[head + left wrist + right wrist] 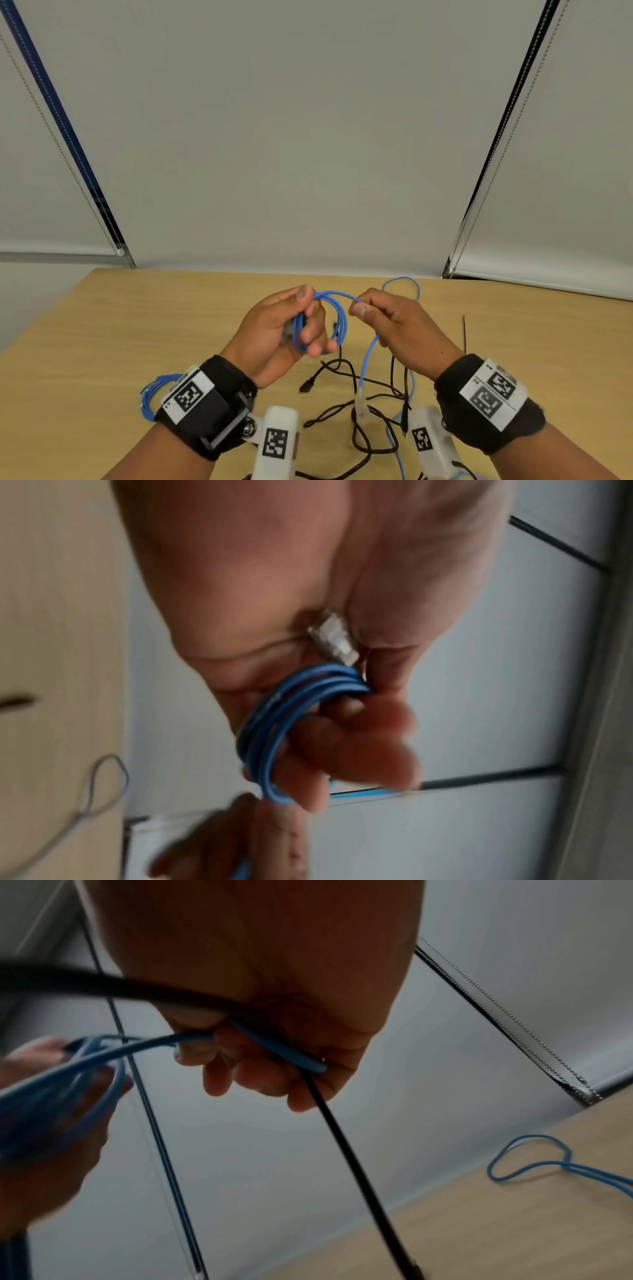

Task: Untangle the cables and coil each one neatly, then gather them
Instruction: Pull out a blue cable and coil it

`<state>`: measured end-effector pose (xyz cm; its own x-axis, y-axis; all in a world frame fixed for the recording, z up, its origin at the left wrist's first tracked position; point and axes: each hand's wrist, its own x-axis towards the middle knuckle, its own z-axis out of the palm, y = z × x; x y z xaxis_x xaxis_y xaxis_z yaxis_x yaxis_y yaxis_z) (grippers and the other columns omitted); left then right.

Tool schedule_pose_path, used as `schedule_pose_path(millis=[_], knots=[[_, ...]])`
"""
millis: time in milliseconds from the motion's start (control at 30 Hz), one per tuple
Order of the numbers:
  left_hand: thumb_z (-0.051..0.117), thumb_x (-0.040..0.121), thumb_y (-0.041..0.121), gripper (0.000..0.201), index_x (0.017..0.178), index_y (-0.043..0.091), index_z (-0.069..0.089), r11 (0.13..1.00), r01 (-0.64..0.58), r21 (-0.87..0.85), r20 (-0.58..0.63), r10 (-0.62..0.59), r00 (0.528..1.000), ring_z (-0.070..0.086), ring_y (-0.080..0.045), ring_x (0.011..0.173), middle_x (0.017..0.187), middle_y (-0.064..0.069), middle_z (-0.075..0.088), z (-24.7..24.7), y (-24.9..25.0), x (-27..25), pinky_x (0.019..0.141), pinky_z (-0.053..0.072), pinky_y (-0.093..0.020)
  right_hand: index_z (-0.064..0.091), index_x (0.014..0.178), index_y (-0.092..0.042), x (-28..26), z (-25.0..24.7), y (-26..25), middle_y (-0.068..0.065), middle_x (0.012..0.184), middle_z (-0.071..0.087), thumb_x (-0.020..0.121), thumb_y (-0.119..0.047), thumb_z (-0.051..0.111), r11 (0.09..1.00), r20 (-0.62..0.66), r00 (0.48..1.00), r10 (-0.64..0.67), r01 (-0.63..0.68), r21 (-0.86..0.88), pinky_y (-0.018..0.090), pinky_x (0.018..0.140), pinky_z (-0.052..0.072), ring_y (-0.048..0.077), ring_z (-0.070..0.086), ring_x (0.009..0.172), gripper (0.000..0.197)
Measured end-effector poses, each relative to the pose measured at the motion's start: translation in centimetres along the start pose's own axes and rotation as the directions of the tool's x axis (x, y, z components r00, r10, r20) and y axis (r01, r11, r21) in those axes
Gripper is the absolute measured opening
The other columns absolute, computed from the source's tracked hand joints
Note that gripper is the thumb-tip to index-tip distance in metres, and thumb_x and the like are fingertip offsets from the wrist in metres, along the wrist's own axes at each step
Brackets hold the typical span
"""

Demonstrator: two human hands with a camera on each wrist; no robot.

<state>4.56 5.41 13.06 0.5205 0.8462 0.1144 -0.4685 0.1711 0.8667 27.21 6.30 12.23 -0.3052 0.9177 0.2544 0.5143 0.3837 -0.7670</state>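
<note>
My left hand [308,322] is raised above the table and grips a blue cable coil [339,322] of several loops; its clear plug [334,639] lies against the palm, and the loops [274,723] wrap over the fingers. My right hand [359,306] pinches the same blue cable [274,1047] just right of the coil. From there the strand hangs down to a clear connector [359,404] over a tangle of black cable [342,414] on the table. More blue cable lies in a loop [404,286] behind the right hand.
A second blue cable, coiled [149,399], lies on the wooden table [137,325] left of my left wrist. A thin black strip [464,334] lies at the right. Grey roller blinds [308,137] hang behind the table's far edge.
</note>
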Motion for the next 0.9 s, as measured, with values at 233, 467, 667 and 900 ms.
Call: schedule_pose_path(millis=[233, 467, 667, 900], knots=[[0.046, 0.103, 0.033, 0.031, 0.085, 0.008, 0.055, 0.885, -0.319, -0.338, -0.209, 0.261, 0.943, 0.060, -0.041, 0.127, 0.133, -0.029, 0.062, 2.6, 0.5, 1.1, 0.102, 0.053, -0.047, 0.057, 0.098, -0.034, -1.0, 3.7, -0.8, -0.005, 0.075, 0.063, 0.092, -0.038, 0.057, 0.998, 0.239, 0.971, 0.030, -0.014, -0.066, 0.027, 0.067, 0.048, 0.003, 0.054, 0.065, 0.007], [0.050, 0.101, 0.038, 0.016, 0.094, 0.024, 0.054, 0.704, -0.277, 0.654, -0.336, 0.598, 0.728, 0.066, -0.002, 0.113, 0.131, 0.012, 0.069, 2.2, -0.5, 1.7, 0.098, 0.046, -0.024, 0.054, 0.109, -0.037, -1.7, 4.8, -1.2, -0.016, 0.089, 0.064, 0.095, -0.045, 0.052, 0.997, 0.261, 0.965, 0.025, -0.005, -0.076, 0.029, 0.077, 0.054, 0.005, 0.060, 0.076, 0.016], [0.042, 0.103, 0.036, 0.019, 0.089, 0.024, 0.045, 0.089, 0.040, 0.995, -0.077, 0.475, 0.877, 0.059, -0.013, 0.076, 0.093, 0.003, 0.065, -2.1, -1.9, 1.4, 0.065, 0.048, -0.032, 0.064, 0.100, -0.032, -1.8, 2.8, -1.4, 0.002, 0.078, 0.069, 0.102, -0.014, 0.043, 0.992, 0.267, 0.958, 0.102, -0.119, 0.049, 0.020, 0.068, 0.055, 0.006, 0.067, 0.068, 0.028], [0.041, 0.104, 0.038, 0.023, 0.084, 0.027, 0.041, 0.092, 0.080, 0.993, -0.092, 0.127, 0.988, 0.052, -0.018, 0.069, 0.076, 0.004, 0.055, -5.6, -3.9, -0.9, 0.068, 0.047, -0.044, 0.069, 0.099, -0.015, 0.3, -3.4, 0.1, 0.006, 0.075, 0.069, 0.106, -0.013, 0.042, 0.785, -0.172, 0.914, 0.367, -0.205, 0.585, 0.032, 0.060, 0.053, 0.019, 0.069, 0.067, 0.027]])
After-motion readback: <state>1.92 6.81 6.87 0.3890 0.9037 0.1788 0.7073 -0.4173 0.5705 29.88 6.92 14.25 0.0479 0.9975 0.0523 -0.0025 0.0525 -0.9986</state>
